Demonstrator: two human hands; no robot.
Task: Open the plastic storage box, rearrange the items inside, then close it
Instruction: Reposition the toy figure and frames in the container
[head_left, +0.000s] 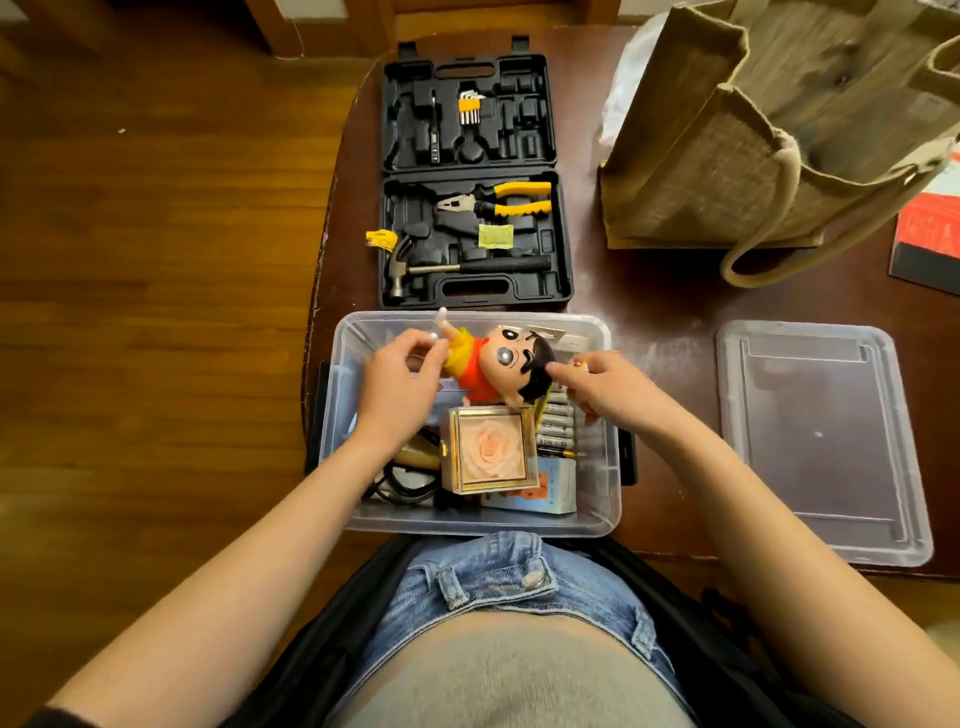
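Head view, only one cam. Clear plastic storage box (605, 499) sits open at frame centre, on the near edge of a dark wooden table (665, 291). Its lid (810, 441) lies flat at right of frame, apart from the box.

Left hand (400, 374) is over the box's upper-left area, fingers curled round the legs of a cartoon doll (498, 364). Right hand (602, 384) is at the box's upper-right, fingertips pinching the doll's black hair. It also seems to hold something small and white/orange up top; can't tell what. The doll lies sideways across the far half of the box, head toward frame right, red shirt, yellow shorts.

Below the doll, inside the box: a gold-framed clear case with a peach rose (488, 449), roughly centre. A row of grey marker pens (558, 421) sits just right of it, a light-blue carton (550, 488) at lower right, partly under the rose case. Black cable (405, 486) and a brownish object are at lower left, partly hidden by the left forearm.

Above the box in frame: an open black tool case (563, 270) with yellow-handled pliers (498, 200), a claw hammer (457, 267) and a hex key set (469, 106).

Upper right: a jute tote bag (727, 156). Red-and-black booklet (930, 244) at right edge.
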